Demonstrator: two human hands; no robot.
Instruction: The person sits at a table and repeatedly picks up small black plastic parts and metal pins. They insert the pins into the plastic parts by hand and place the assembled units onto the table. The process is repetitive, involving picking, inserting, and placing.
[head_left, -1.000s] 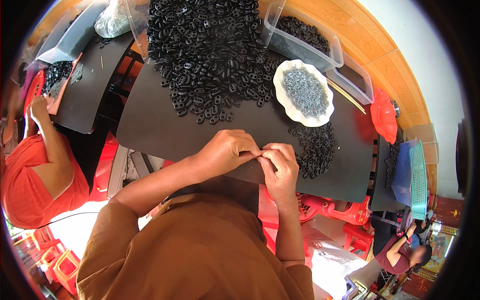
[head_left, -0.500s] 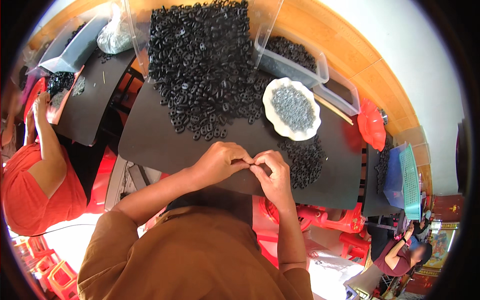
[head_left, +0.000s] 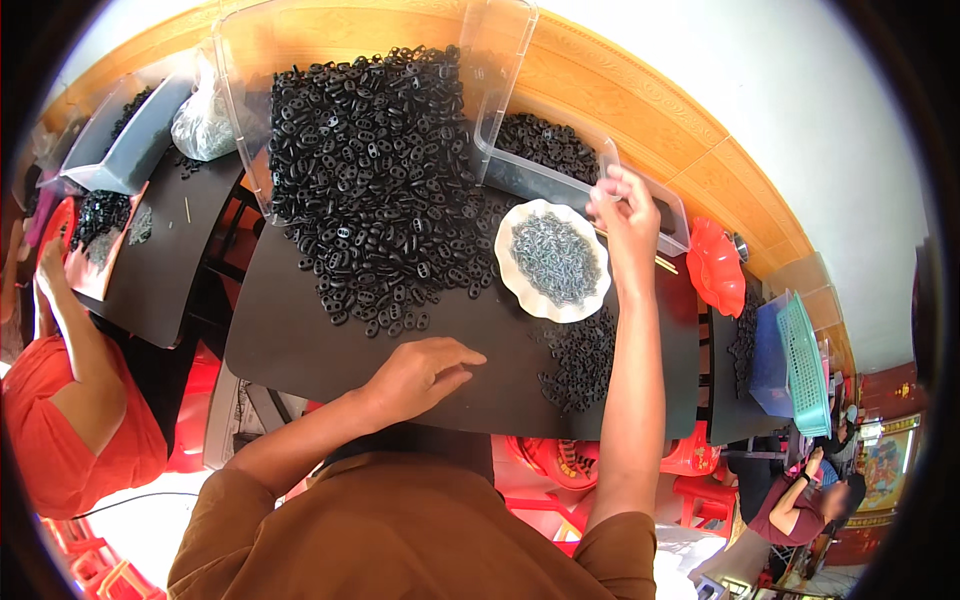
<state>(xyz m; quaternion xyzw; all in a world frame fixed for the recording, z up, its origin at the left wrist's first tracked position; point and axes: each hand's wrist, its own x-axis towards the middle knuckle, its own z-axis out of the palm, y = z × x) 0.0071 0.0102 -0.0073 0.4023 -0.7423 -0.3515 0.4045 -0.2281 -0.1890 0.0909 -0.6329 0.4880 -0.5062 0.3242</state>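
My left hand rests flat on the black tabletop at its near edge, fingers loosely apart and holding nothing. My right hand is stretched out over the rim of a clear plastic bin that holds black pieces; whether it grips anything is hidden. Just left of that hand sits a white scalloped plate filled with small grey metal parts. A large heap of black oval pieces with holes covers the far middle of the table. A smaller pile of black pieces lies below the plate.
A red scalloped dish, a blue tray and a teal basket stand at the right. A person in an orange top works at a second black table on the left. Another person sits at lower right. Red stools stand underneath.
My hands were pinched together over the near edge. Now they are apart: the right hand has reached up to the clear bin, the left has dropped flat onto the table.
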